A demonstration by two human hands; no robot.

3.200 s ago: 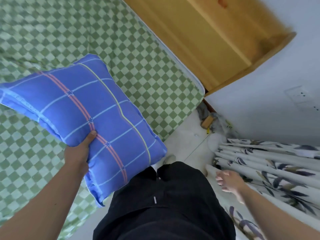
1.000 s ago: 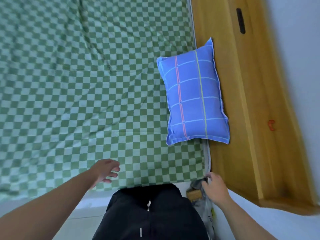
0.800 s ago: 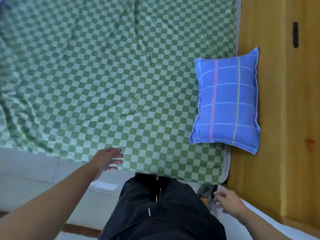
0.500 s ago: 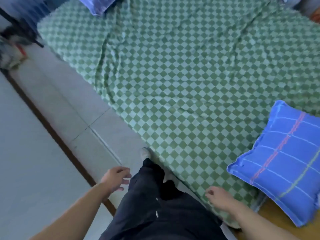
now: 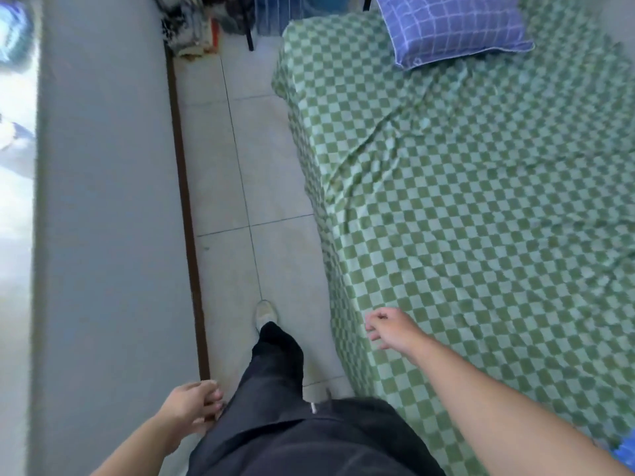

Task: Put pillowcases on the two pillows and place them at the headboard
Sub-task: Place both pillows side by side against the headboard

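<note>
Pillow (image 5: 453, 27) lies at far end of green checked bed (image 5: 481, 218) beside tiled floor (image 5: 254, 166) — both hands empty, loosely curled

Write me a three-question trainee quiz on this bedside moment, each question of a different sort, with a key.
1. True or false: the left hand is carrying a pillow.
2. Where does the blue checked pillow lie? A) on the floor tiles B) on the green checkered sheet at the far end of the bed C) under the right hand
3. Fill in: the right hand hangs over the near ____ of the bed.

Key
1. False; both hands are empty.
2. B
3. edge
</note>
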